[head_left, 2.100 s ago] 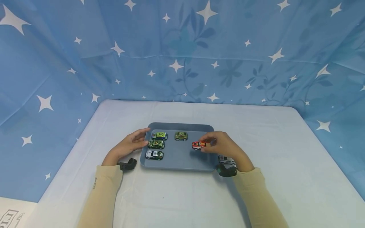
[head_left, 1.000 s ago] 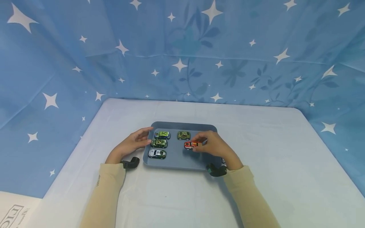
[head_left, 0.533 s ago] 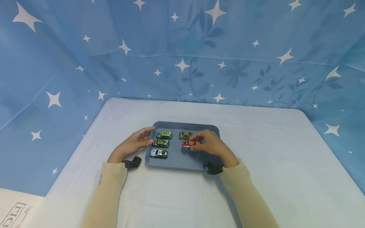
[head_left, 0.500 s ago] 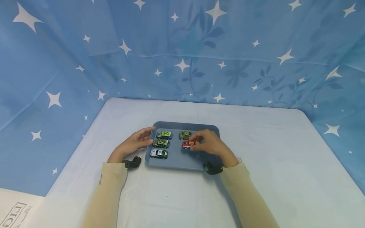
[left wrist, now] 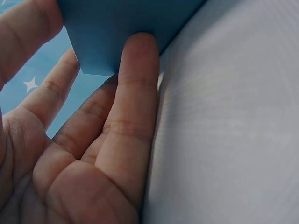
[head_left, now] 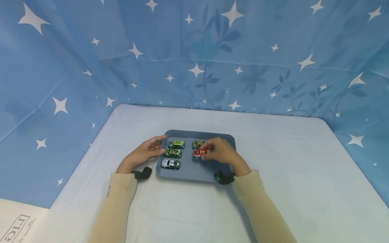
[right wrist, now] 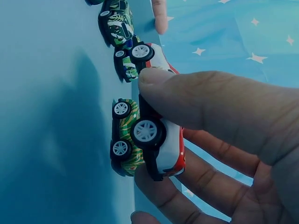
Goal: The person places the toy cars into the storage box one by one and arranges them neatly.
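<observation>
My right hand [head_left: 223, 153] pinches a red and white toy car [head_left: 197, 154] between thumb and fingers, over the grey-blue tray [head_left: 189, 170]. In the right wrist view the toy car [right wrist: 168, 151] is side-on, its wheels seemingly off the tray floor. Just behind it stands an olive camouflage car [head_left: 198, 144], partly covered by my fingers. Along the tray's left side is a column of a yellow-green car [head_left: 176, 144], a green camouflage car [head_left: 172, 153] and a white car [head_left: 171, 164]. My left hand [head_left: 143, 153] touches the tray's left outer wall [left wrist: 107, 42] with extended fingers.
The tray lies on a white-covered table [head_left: 188, 209], with a starry blue curtain [head_left: 182, 50] behind. A printed card or box [head_left: 18, 224] is at the lower left. A small patterned bit of something [head_left: 256, 171] peeks out by my right wrist, mostly hidden.
My right hand has carried the red and white car leftward across the tray, up close to the olive car. The left hand stays at the tray's edge; the head view has shifted slightly.
</observation>
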`<move>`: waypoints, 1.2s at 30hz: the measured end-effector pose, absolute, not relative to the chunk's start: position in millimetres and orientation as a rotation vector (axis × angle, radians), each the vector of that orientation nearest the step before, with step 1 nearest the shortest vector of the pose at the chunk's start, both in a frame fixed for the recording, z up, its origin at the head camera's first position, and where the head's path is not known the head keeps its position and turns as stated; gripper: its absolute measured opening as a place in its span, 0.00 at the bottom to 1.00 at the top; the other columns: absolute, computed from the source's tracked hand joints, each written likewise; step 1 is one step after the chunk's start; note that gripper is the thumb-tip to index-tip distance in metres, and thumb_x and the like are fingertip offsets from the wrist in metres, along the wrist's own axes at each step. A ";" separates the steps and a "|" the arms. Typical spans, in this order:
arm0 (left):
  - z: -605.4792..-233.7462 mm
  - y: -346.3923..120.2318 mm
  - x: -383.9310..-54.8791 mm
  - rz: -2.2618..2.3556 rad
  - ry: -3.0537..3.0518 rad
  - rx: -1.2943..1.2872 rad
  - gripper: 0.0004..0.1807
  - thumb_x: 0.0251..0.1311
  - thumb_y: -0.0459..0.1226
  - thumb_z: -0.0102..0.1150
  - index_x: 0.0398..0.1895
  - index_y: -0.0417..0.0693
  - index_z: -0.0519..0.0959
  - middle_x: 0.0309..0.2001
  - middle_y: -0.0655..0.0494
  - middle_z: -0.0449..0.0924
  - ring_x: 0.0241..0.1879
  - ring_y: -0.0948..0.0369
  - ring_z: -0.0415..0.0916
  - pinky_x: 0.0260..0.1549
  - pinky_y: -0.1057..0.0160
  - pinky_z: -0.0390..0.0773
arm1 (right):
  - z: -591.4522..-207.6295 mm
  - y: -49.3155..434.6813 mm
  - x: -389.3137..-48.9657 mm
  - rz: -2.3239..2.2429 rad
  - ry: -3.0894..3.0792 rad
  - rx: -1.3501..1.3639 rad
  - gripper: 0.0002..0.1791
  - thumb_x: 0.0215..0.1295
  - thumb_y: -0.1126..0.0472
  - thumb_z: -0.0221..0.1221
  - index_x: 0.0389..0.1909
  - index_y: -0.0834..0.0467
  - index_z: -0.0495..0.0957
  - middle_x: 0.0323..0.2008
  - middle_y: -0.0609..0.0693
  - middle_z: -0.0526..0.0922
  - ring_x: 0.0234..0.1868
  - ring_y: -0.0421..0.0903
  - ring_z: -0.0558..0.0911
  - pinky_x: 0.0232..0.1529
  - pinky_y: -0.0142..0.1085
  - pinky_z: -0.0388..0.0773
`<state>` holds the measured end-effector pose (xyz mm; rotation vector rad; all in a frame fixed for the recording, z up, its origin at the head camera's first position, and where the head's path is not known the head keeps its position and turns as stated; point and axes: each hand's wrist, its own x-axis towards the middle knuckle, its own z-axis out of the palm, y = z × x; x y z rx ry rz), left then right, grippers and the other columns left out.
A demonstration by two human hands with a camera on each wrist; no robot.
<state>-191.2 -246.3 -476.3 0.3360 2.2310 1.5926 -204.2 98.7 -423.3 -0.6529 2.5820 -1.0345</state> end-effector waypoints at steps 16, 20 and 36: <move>-476.1 -245.9 -190.6 1.611 2.214 0.338 0.40 0.79 0.40 0.61 0.87 0.42 0.57 0.86 0.35 0.50 0.82 0.33 0.51 0.75 0.33 0.63 | -425.3 88.2 -208.4 -0.986 2.599 -0.578 0.15 0.63 0.64 0.77 0.50 0.60 0.90 0.39 0.49 0.88 0.37 0.44 0.79 0.40 0.39 0.78; -476.6 -246.7 -191.0 1.608 2.220 0.341 0.40 0.79 0.40 0.61 0.87 0.42 0.57 0.86 0.35 0.51 0.82 0.33 0.51 0.75 0.33 0.63 | -425.9 86.6 -209.4 -0.994 2.596 -0.569 0.15 0.63 0.66 0.77 0.49 0.62 0.90 0.37 0.49 0.86 0.36 0.45 0.78 0.38 0.38 0.77; -475.7 -246.2 -190.6 1.610 2.214 0.336 0.40 0.79 0.40 0.62 0.87 0.42 0.56 0.85 0.34 0.51 0.82 0.33 0.51 0.75 0.34 0.64 | -425.8 78.1 -211.9 -0.920 2.635 -0.526 0.14 0.62 0.65 0.78 0.48 0.61 0.90 0.47 0.54 0.90 0.50 0.54 0.87 0.53 0.50 0.85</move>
